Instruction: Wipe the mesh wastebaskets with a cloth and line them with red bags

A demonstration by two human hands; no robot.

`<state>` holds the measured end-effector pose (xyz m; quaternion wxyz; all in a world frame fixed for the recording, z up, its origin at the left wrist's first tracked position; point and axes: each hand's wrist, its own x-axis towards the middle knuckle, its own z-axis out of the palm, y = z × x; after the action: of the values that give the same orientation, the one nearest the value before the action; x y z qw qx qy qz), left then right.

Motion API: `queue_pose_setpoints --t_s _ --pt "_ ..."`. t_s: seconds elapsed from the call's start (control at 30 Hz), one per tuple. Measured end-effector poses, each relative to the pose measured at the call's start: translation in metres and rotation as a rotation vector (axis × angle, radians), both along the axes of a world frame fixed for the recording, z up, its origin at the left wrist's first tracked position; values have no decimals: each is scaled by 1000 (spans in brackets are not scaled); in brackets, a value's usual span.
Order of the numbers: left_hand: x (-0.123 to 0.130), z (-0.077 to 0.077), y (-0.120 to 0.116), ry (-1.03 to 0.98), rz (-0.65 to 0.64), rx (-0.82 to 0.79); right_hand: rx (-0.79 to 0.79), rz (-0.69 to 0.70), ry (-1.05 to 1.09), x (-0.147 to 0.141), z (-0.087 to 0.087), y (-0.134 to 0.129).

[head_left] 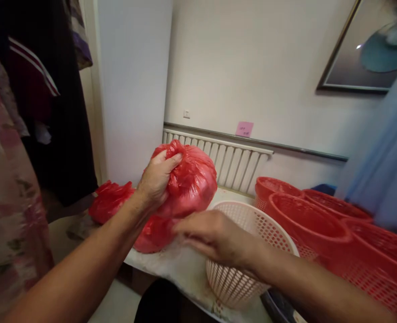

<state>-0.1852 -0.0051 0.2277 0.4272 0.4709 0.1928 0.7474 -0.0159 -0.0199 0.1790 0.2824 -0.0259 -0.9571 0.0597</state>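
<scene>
My left hand [158, 177] is closed around the gathered top of a full red plastic bag [198, 175], which it holds up over the table. What fills the bag is hidden, though something pinkish shows through the thin plastic. My right hand [215, 235] is blurred, its fingers bent and close to a second red bulge of plastic [153, 235] below. Whether those fingers grip the plastic is unclear. Just behind and under the right hand stands a pale pink perforated plastic basket [233, 285].
Another red plastic bag [109, 204] lies at the table's left. Several red plastic baskets [309, 217] crowd the right side. A white radiator [230, 163] runs along the wall behind the table [185, 269]. Clothes [10, 202] hang at the left, a blue curtain [383, 157] at the right.
</scene>
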Motion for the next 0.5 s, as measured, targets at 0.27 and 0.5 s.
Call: queue_pose_setpoints --t_s 0.27,0.5 --pt "108 -11 24 105 -235 -102 -320 -716 561 140 -3 44" --pt "187 -47 40 276 -485 -246 -336 -905 519 202 -41 47"
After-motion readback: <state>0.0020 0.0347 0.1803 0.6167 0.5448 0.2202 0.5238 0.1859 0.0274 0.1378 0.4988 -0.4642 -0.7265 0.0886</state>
